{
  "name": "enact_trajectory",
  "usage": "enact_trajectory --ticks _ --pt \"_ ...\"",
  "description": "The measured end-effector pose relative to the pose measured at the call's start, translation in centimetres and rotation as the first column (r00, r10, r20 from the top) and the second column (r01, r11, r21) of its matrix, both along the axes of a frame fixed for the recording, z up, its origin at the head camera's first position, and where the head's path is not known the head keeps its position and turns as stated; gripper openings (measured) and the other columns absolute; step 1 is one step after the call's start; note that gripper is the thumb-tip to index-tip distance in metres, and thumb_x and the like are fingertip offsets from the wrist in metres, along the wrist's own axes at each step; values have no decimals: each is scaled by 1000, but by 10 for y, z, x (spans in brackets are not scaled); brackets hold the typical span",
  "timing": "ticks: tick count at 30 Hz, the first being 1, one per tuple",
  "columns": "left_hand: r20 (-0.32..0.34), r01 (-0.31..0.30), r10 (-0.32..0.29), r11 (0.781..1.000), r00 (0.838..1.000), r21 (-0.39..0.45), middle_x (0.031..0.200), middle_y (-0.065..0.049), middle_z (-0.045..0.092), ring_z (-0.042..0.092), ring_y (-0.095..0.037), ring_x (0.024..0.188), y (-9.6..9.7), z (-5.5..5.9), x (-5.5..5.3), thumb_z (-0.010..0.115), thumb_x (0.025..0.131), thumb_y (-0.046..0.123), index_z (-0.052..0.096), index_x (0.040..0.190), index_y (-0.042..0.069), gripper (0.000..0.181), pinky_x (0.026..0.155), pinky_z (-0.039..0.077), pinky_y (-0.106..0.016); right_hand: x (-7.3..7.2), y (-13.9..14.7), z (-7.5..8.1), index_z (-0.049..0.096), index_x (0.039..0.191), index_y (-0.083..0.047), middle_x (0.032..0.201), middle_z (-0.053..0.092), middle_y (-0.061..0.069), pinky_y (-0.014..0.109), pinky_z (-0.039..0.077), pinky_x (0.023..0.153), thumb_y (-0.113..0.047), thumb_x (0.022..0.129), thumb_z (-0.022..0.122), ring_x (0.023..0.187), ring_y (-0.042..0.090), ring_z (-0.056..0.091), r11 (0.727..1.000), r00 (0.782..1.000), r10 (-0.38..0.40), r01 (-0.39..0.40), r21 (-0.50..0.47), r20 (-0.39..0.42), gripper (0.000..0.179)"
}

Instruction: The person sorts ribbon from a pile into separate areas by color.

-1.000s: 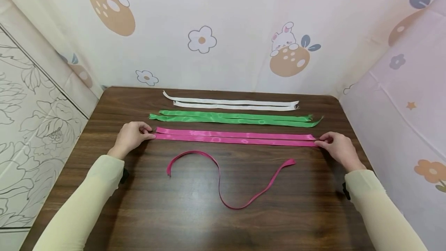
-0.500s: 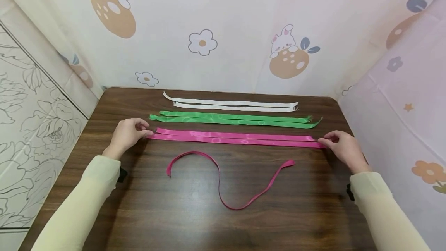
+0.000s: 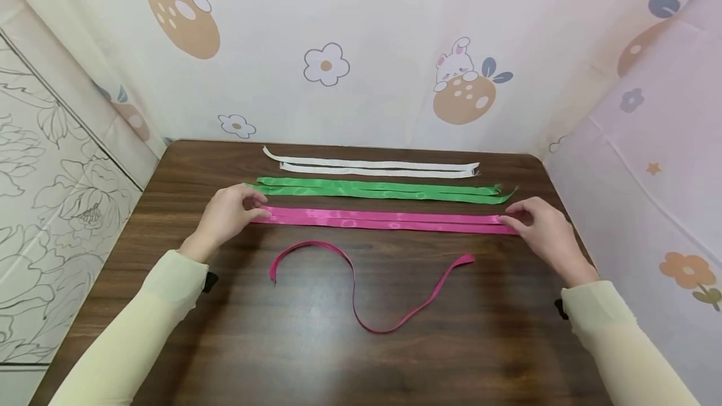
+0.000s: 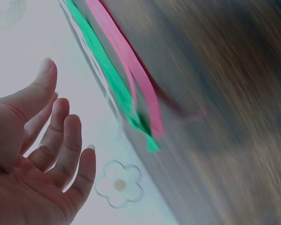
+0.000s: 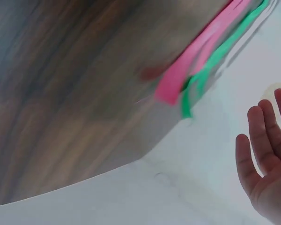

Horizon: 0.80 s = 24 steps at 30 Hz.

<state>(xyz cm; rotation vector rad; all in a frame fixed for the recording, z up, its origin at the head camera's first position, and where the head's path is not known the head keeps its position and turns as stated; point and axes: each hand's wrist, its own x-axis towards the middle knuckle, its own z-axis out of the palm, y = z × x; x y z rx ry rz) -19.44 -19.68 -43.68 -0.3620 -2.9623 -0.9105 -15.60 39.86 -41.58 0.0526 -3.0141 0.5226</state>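
Observation:
Two pink ribbons [image 3: 429, 226] lie straight, side by side, across the table. By their left ends is my left hand [image 3: 227, 213], thumb and fingertips over the ends. My right hand [image 3: 544, 230] hovers at the right ends, its thumb and forefinger spread apart. In the left wrist view the left hand [image 4: 33, 159] has loosely bent fingers with nothing between them. Straight fingers with nothing in them show on the right hand [image 5: 271, 164] in the right wrist view. Nearer to me, a third pink ribbon [image 3: 465, 259] curves in a wave.
Behind the pink ribbons lie two green ribbons [image 3: 344, 188], also straight and close together. Two white ribbons [image 3: 372, 171] lie farther back, near the rear edge of the brown wooden table [image 3: 316, 356]. A printed curtain [image 3: 383, 80] hangs directly behind the table.
Both hands pinched the ends of the nearer straight pink ribbon and drew outward. Now they have let go and moved inward and slightly back, over the ends of the pair.

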Motion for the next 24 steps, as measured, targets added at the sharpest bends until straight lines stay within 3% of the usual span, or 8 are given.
enact_trajectory --ticks 4,7,11,15,21,24 --pt "15 45 -45 999 999 7 92 -7 75 68 -23 85 13 0 4 88 82 22 79 105 6 29 79 54 -40 8 -19 3 75 106 -9 111 70 14 62 49 87 -30 91 80 104 38 65 995 994 104 -104 -7 -45 26" --pt "14 71 -72 997 997 12 92 -6 75 69 -23 87 19 -1 9 88 82 23 79 105 6 30 79 55 -41 14 -31 2 76 103 -10 105 72 10 57 52 85 -24 87 84 98 33 68 978 976 207 -209 -11 -72 22" --pt "14 103 -103 995 995 12 93 -6 75 68 -23 87 25 -4 16 89 81 24 78 103 6 30 78 56 -42 22 -44 -4 76 101 -11 105 73 6 53 54 87 -17 82 87 99 30 70 935 931 352 -354 -7 -98 22" --pt "39 125 -125 992 991 -1 96 -6 75 68 -23 88 30 -12 21 89 81 24 78 102 8 29 80 56 -43 29 -54 -14 77 102 -14 106 73 2 52 48 94 -13 77 89 104 27 67 880 875 472 -475 -4 -111 27" --pt "83 144 -144 990 986 1 100 -4 76 68 -19 89 35 -23 27 88 83 25 78 103 11 27 82 56 -42 36 -61 -30 78 105 -17 109 72 -2 48 43 95 -14 73 91 105 22 66 810 803 584 -586 22 -117 34" --pt "96 155 -154 988 983 2 98 -3 75 67 -17 87 39 -27 29 88 83 26 77 103 11 27 80 55 -39 38 -63 -38 79 105 -18 110 73 -3 46 42 95 -16 73 91 106 21 66 788 782 614 -615 32 -109 34"
